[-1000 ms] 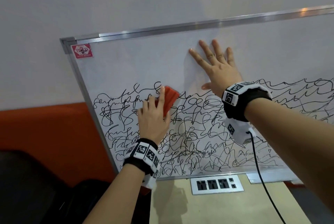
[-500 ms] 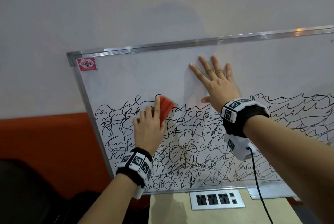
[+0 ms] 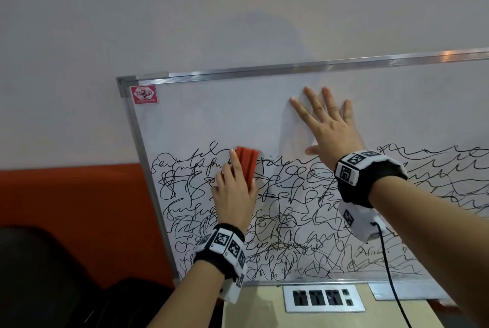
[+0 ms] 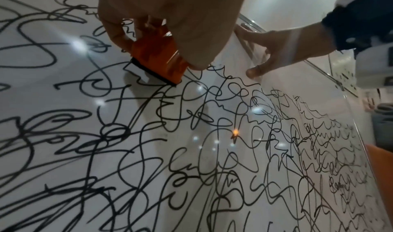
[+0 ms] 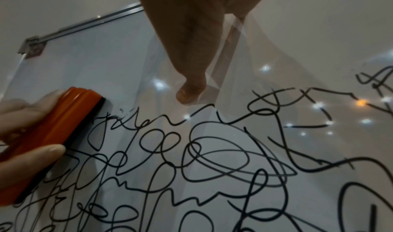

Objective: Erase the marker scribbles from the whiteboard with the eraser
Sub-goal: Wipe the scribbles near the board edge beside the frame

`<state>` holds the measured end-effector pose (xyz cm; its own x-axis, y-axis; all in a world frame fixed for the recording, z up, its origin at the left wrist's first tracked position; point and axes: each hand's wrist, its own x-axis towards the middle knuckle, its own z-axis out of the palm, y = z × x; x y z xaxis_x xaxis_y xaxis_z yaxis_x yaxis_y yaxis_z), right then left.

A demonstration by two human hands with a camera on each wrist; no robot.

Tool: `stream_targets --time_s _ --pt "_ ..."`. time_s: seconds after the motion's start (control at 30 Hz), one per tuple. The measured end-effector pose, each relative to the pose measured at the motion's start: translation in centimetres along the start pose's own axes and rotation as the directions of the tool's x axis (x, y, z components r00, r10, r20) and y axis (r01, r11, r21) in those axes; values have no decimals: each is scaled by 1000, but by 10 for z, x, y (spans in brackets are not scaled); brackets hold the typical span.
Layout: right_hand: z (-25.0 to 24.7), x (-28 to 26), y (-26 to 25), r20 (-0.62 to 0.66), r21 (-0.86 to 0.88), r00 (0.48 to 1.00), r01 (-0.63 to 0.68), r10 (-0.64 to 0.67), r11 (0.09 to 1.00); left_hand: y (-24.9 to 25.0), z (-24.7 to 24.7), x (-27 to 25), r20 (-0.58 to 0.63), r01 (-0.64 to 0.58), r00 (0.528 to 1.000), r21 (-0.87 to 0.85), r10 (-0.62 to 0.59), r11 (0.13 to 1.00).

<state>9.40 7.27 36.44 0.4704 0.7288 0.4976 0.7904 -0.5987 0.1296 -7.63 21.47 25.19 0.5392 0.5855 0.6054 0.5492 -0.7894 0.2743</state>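
One orange eraser (image 3: 247,165), gripped between left hand (image 3: 234,195) fingers, meets illegible scribbles (image 3: 291,222); right hand (image 3: 328,126) lies flat, fingers spread, on whiteboard (image 3: 211,116).

Occlusions and cut-offs, all three views

Whiteboard (image 3: 211,121) runs off the right edge of the head frame; left hand (image 3: 234,195) covers the lower eraser (image 3: 247,165); red corner sticker (image 3: 144,94) text illegible; scribbles (image 4: 53,193) blurred at lower left, left wrist view.

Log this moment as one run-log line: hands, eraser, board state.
left hand: grips eraser at top edge of scribbles | right hand: flat on whiteboard | upper board bare, lower part scribbled
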Motion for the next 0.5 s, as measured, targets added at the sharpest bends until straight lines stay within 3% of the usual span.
stream_targets --time_s 0.27,0.5 --pt "-3 -1 -2 18 -5 1000 -2 2 1000 5 6 -14 62 76 995 -10 -76 997" --pt "0 0 -1 0 3 1000 -2 2 1000 6 -3 4 36 112 993 -21 -111 993"
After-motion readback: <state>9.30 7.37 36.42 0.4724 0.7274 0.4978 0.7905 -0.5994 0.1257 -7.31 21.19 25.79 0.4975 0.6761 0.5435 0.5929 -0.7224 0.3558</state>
